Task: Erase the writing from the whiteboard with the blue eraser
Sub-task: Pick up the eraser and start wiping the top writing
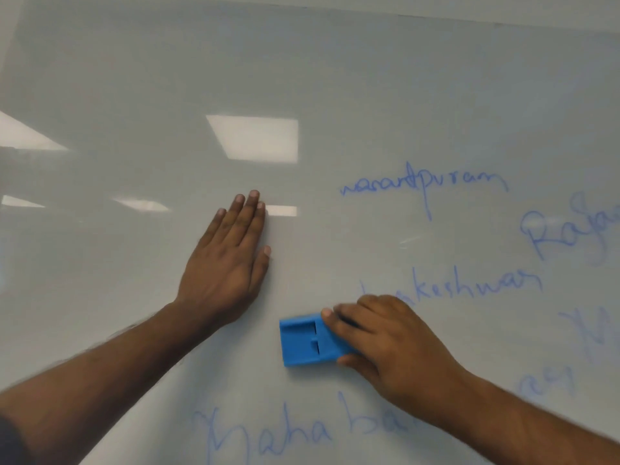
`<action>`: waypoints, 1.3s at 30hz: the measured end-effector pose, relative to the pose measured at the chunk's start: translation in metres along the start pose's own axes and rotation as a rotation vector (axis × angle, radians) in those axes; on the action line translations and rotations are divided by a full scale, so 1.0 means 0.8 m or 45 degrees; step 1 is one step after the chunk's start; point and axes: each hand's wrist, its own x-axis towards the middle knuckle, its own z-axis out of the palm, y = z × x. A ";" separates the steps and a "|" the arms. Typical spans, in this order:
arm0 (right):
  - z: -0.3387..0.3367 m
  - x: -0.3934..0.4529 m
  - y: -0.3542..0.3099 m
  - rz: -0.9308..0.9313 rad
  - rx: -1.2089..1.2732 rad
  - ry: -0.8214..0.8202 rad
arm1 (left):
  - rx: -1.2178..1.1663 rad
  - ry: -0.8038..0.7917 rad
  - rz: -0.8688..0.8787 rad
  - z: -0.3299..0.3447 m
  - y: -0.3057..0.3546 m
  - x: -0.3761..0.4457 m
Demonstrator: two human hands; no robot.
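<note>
The whiteboard fills the view. Blue handwriting is spread over its right and lower parts: one word at the upper right, another in the middle right, a larger one along the bottom, and more at the right edge. My right hand grips the blue eraser, which lies flat against the board just left of the middle-right word; my fingers hide that word's first letters. My left hand rests flat on the board with straight fingers, up and left of the eraser.
The board's left half and top carry no writing, only reflections of ceiling lights. The board's top edge runs along the top right. Both forearms reach in from the bottom corners.
</note>
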 end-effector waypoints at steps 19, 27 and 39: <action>-0.032 -0.037 0.083 -0.024 0.008 -0.053 | -0.009 -0.001 -0.045 0.022 0.051 0.046; -0.044 0.043 0.112 0.446 0.219 0.383 | -0.036 0.058 -0.094 0.024 0.055 0.074; -0.032 0.161 0.115 0.625 0.131 0.567 | -0.017 0.079 -0.090 0.029 0.051 0.076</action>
